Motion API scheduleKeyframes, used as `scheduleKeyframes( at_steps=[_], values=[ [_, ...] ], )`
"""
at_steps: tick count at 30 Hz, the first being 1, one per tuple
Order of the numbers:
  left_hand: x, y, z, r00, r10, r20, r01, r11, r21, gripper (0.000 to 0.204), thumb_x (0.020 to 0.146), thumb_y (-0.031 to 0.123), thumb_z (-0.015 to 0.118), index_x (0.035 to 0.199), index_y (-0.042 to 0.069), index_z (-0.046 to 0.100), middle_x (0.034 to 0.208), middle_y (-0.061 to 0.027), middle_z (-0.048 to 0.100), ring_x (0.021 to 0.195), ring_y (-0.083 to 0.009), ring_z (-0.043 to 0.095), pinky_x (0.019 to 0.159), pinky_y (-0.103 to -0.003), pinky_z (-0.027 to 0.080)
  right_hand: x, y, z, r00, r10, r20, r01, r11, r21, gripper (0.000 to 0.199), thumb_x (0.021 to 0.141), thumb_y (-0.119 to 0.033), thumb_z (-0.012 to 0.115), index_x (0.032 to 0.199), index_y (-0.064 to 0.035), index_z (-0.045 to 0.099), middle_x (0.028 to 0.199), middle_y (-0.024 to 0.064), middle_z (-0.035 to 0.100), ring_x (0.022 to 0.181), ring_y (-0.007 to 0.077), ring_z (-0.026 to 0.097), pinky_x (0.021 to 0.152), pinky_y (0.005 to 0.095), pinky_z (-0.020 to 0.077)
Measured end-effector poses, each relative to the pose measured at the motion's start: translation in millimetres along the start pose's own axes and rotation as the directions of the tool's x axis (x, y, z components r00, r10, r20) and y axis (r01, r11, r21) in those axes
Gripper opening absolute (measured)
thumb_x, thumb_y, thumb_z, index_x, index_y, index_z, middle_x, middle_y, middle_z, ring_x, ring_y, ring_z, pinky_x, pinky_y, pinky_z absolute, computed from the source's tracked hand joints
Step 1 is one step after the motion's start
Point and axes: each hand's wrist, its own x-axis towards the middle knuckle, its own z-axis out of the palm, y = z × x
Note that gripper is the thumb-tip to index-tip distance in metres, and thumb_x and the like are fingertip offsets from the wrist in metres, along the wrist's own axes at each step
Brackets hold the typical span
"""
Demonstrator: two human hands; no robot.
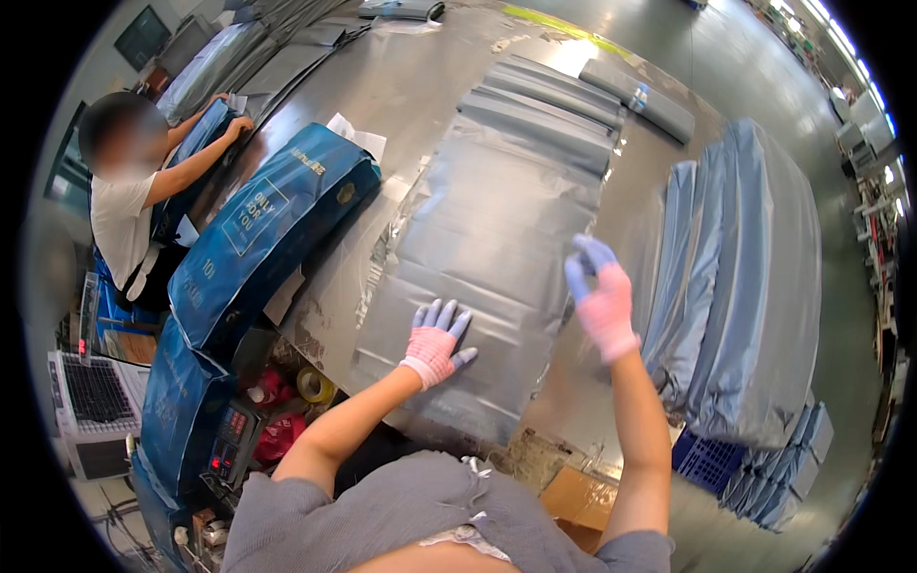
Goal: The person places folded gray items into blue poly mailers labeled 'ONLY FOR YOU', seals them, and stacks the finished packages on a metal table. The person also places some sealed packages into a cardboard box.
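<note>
A stack of grey plastic sheets or bags lies lengthwise on the metal-topped table in front of me, its far end gathered in folds. My left hand, in a pink glove with pale blue fingers, rests flat on the near part of it, fingers spread. Above the right edge of the stack hovers my right hand, gloved the same way. Its fingers and thumb curve apart, slightly blurred, and nothing shows between them.
A rolled grey bundle lies at the table's far right. Tall piles of folded grey-blue plastic stand at right, over a blue crate. Printed blue bags line the left side, where a co-worker handles one. A cardboard box sits below.
</note>
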Motion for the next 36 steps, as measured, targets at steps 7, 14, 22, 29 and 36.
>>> scheduleKeyframes(
  at_steps=[7, 14, 22, 29, 36],
  values=[
    [-4, -32, 31, 0.999, -0.039, -0.028, 0.039, 0.999, 0.006, 0.061, 0.078, 0.05, 0.052, 0.127, 0.015, 0.044, 0.133, -0.0159, 0.038, 0.124, -0.038, 0.03, 0.104, -0.052, 0.017, 208, 121, 78, 0.982, 0.185, 0.033, -0.113, 0.724, -0.681, 0.065, 0.08, -0.025, 0.06, 0.137, -0.0149, 0.03, 0.141, 0.0166, 0.028, 0.113, 0.0309, 0.05, 0.092, 0.0364, 0.0438],
    [-2, -42, 39, 0.999, -0.048, 0.001, 0.048, 0.994, -0.094, 0.059, 0.08, 0.053, 0.047, 0.127, 0.018, 0.046, 0.134, -0.0137, 0.038, 0.126, -0.0356, 0.029, 0.105, -0.051, 0.014, 278, 169, 111, 0.949, 0.271, 0.16, -0.023, 0.565, -0.825, 0.048, 0.078, -0.025, 0.062, 0.122, -0.0127, 0.047, 0.126, 0.0143, 0.047, 0.106, 0.0321, 0.054, 0.087, 0.0376, 0.0463],
    [84, -79, 8, 1.0, 0.004, -0.001, -0.004, 0.995, -0.097, 0.059, 0.08, 0.052, 0.05, 0.126, 0.016, 0.047, 0.133, -0.0152, 0.039, 0.124, -0.0364, 0.031, 0.104, -0.053, 0.016, 349, 130, 62, 0.99, 0.139, 0.012, -0.074, 0.593, -0.802, 0.023, 0.078, -0.027, 0.059, 0.094, -0.0106, 0.057, 0.101, 0.0154, 0.06, 0.095, 0.0366, 0.055, 0.08, 0.042, 0.0449],
    [220, -121, 5, 0.99, 0.058, -0.131, -0.061, 0.998, -0.018, 0.066, 0.08, 0.055, 0.046, 0.132, 0.016, 0.039, 0.136, -0.0171, 0.035, 0.127, -0.0373, 0.027, 0.106, -0.05, 0.015, 421, 151, 55, 0.944, -0.035, -0.328, -0.226, 0.655, -0.721, 0.067, 0.079, -0.032, 0.062, 0.133, -0.0068, 0.032, 0.137, 0.0219, 0.032, 0.129, 0.0328, 0.029, 0.102, 0.0406, 0.0319],
    [229, -127, 11, 0.984, 0.085, -0.154, -0.091, 0.995, -0.035, 0.065, 0.081, 0.054, 0.045, 0.132, 0.014, 0.039, 0.137, -0.0182, 0.034, 0.129, -0.0374, 0.026, 0.106, -0.05, 0.014, 192, 85, 166, 0.956, -0.157, 0.248, 0.272, 0.793, -0.545, 0.064, 0.078, -0.033, 0.06, 0.131, -0.005, 0.038, 0.138, 0.0239, 0.028, 0.127, 0.0403, 0.027, 0.106, 0.0462, 0.0191]
  ],
)
